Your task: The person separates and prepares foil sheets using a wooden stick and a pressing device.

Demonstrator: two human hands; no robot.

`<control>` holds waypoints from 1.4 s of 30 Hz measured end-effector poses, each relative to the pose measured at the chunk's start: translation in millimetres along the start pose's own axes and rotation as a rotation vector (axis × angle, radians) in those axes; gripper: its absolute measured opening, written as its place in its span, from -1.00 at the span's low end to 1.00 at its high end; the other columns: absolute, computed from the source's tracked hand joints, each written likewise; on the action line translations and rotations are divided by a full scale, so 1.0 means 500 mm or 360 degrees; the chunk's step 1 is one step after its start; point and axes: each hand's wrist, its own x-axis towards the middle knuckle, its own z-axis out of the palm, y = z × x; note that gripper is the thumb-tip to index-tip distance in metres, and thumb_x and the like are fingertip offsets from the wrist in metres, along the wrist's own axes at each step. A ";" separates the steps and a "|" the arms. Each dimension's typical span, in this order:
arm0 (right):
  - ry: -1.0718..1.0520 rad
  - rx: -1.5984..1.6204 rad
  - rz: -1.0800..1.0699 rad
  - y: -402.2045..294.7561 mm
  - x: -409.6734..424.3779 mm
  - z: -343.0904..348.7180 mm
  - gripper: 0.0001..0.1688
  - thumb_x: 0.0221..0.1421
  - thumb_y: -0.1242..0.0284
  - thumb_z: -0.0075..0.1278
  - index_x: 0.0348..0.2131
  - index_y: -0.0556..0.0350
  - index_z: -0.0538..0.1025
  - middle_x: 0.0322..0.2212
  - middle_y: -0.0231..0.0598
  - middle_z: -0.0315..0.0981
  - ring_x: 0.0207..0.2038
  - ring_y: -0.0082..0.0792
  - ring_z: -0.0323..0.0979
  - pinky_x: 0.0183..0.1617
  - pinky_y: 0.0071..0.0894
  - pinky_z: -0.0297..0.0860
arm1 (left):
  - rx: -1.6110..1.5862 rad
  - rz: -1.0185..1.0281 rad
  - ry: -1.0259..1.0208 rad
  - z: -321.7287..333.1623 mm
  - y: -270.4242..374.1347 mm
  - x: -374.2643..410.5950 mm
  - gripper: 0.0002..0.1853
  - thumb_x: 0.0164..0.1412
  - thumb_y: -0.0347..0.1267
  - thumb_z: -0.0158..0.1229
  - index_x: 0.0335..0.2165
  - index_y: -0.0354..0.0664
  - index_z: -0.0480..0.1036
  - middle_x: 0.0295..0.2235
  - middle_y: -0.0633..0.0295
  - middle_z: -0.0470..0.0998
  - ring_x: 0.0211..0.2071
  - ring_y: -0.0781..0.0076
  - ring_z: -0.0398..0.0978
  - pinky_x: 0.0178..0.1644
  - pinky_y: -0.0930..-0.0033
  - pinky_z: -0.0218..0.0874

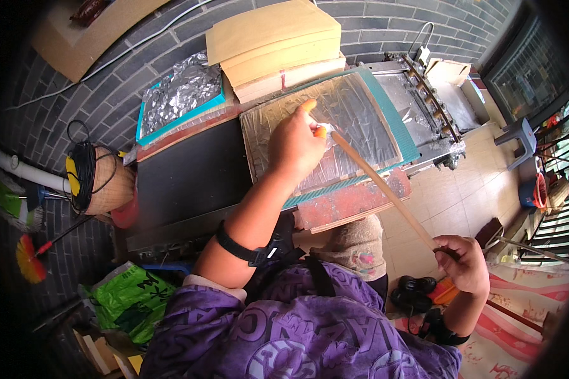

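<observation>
My left hand (298, 144), with orange finger cots on two fingertips, pinches a small white wad (326, 128) at the upper end of a long wooden stick (384, 189). The fingers partly hide the wad, so its material cannot be told. Lower right, my right hand (462, 265) grips the same stick, which slants down from the left hand and carries on past the right. Under my left hand lies a board covered in wrinkled clear film (360, 113). It rests on a teal corrugated sheet (398, 128).
Behind stand a stack of tan paper sheets (275, 38) and a teal tray of crumpled silver foil (185, 90). A black panel (189, 175) lies left of the board. A metal frame with rods (422, 94) is at right. A red-painted wooden board (355, 199) juts out in front.
</observation>
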 end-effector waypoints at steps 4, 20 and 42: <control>0.0006 -0.0035 -0.0069 0.014 -0.003 -0.004 -0.77 -0.15 0.73 -0.07 -0.35 0.38 0.40 -0.66 -0.25 0.35 -0.65 -0.59 0.28 -0.56 -0.61 0.23 | -0.0408 -0.0077 0.0203 -0.018 -0.044 0.014 -0.54 -0.09 -0.42 0.13 -0.13 -0.24 0.29 -0.49 0.13 0.50 -0.50 0.36 0.46 -0.37 0.40 0.26; -0.0066 0.0003 -0.0088 0.018 0.046 0.026 -0.81 -0.09 0.70 -0.11 -0.34 0.38 0.39 -0.69 -0.41 0.29 -0.66 -0.65 0.23 -0.61 -0.67 0.16 | -0.1528 -0.0414 0.0397 -0.110 -0.062 0.022 -0.66 -0.01 -0.52 0.04 -0.17 -0.28 0.28 -0.41 0.25 0.42 -0.43 0.55 0.38 -0.37 0.53 0.23; -0.0005 0.0154 0.0013 0.017 0.036 0.035 -0.83 -0.10 0.69 -0.13 -0.39 0.34 0.42 -0.73 -0.45 0.24 -0.67 -0.68 0.18 -0.63 -0.66 0.10 | -0.2187 -0.0447 0.1057 -0.487 -0.249 0.024 -0.78 0.01 -0.45 0.04 -0.31 -0.30 0.33 -0.28 0.18 0.38 -0.17 0.30 0.32 0.00 0.25 0.11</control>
